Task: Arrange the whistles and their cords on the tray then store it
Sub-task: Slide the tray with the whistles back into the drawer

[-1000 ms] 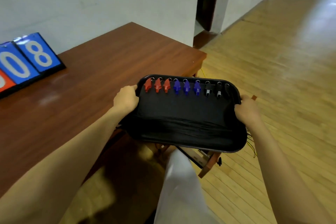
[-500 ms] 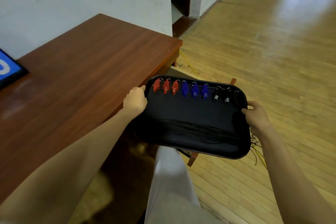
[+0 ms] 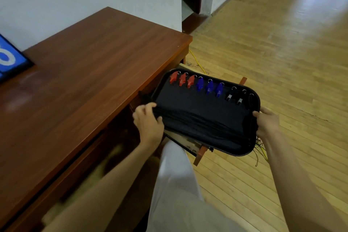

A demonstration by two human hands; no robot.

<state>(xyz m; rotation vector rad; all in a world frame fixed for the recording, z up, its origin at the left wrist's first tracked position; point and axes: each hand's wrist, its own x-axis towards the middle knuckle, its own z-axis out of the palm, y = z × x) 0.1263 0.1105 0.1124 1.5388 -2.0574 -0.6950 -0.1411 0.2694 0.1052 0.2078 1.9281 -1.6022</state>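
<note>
A black tray [image 3: 180, 98], a rounded rectangle with a raised rim and a matte, cloth-like inside, is held in the air just off the counter [image 3: 84, 81], at the counter's 3 o'clock side and low beside its edge. Along the tray's 12 o'clock rim lies a neat row of small plastic whistles, mouthpieces pointing toward the person, each with a little metal ring at its far end: 3 red whistles [image 3: 181, 79] at 11 o'clock, 3 blue whistles [image 3: 209, 87] in the middle and black whistles [image 3: 234, 98] toward 1 o'clock, of which 2 show plainly and a 3rd may sit dark against the rim. The thin black cords [image 3: 203, 120] lie gathered in a long band across the tray's near half, and a few frayed ends hang over the 4 o'clock corner. The left hand [image 3: 148, 120] grips the tray's 9 o'clock edge, fingers curled over the bunched cords; the right hand [image 3: 267, 122] clasps the 3 o'clock edge, thumb on top. Under the tray shows a pale wooden frame [image 3: 190, 143] with reddish corners. The counter is smooth, glossy, reddish-brown wood grain; a blue number card [image 3: 9, 60] stands at its 9 o'clock end. The floor [image 3: 263, 52] is light, shiny wood strips, with a yellow cable [image 3: 196, 61] at 12 o'clock from the tray.
</note>
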